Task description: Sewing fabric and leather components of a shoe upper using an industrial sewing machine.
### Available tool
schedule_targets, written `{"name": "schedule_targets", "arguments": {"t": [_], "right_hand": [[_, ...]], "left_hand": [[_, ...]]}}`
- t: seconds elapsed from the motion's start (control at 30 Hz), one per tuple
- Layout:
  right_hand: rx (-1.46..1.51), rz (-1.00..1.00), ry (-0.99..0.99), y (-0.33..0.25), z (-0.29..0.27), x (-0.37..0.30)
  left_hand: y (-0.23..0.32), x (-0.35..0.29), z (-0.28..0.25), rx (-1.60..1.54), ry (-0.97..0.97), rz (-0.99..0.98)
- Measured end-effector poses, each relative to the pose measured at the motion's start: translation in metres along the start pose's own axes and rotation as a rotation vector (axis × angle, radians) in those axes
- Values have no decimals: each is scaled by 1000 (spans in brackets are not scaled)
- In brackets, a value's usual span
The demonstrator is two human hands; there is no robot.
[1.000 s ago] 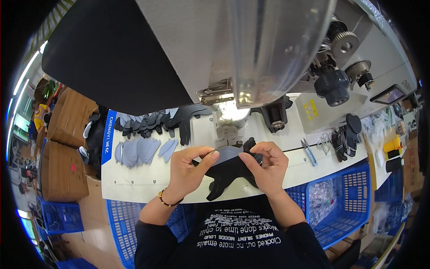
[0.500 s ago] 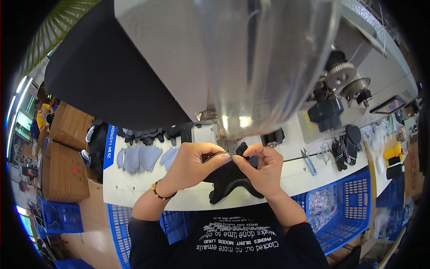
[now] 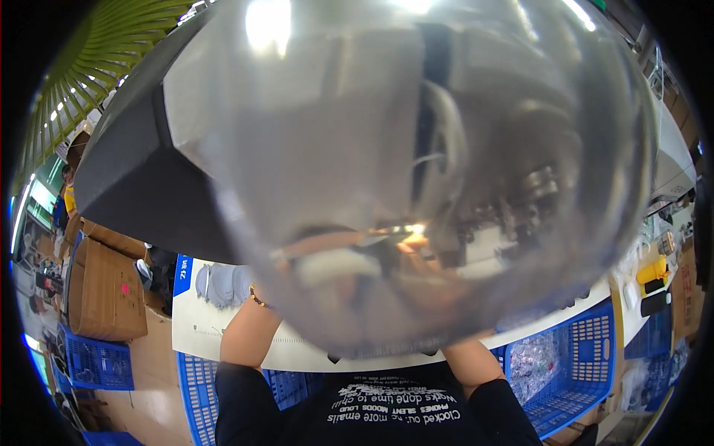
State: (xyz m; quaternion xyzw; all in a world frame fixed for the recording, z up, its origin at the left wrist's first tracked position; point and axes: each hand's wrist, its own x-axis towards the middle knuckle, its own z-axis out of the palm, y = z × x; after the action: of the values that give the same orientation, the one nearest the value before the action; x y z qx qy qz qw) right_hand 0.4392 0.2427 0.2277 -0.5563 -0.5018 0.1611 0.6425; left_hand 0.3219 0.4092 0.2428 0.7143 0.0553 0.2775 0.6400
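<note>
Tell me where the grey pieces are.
In the head view, the grey pieces lie at left on the white table, between its blue strip and the beaded bracelet.

The centre is blurred by an out-of-focus clear cover (image 3: 446, 186) streaked with glare; the white table (image 3: 190, 312) is brightly lit; straight edges are bent toward the rim.

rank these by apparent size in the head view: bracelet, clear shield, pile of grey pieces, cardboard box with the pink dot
Largest to smallest:
1. clear shield, seemingly very near the camera
2. cardboard box
3. grey pieces, partly hidden
4. bracelet
</note>
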Motion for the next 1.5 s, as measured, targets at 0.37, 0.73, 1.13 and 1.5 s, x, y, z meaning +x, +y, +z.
{"name": "schedule_targets", "arguments": {"t": [0.37, 0.73, 1.13, 1.5], "right_hand": [[9, 78, -16, -11, -2, 9], [-44, 102, 64, -21, -2, 11], [-380, -110, 111, -4, -18, 25], [-346, -133, -54, 11, -49, 57]], "left_hand": [[-22, -8, -8, -111, -27, -74], [11, -3, 12, 43, -113, 47], [29, -23, 16, 92, 86, -353], [27, -33, 67, -120, 348, -403]]}}
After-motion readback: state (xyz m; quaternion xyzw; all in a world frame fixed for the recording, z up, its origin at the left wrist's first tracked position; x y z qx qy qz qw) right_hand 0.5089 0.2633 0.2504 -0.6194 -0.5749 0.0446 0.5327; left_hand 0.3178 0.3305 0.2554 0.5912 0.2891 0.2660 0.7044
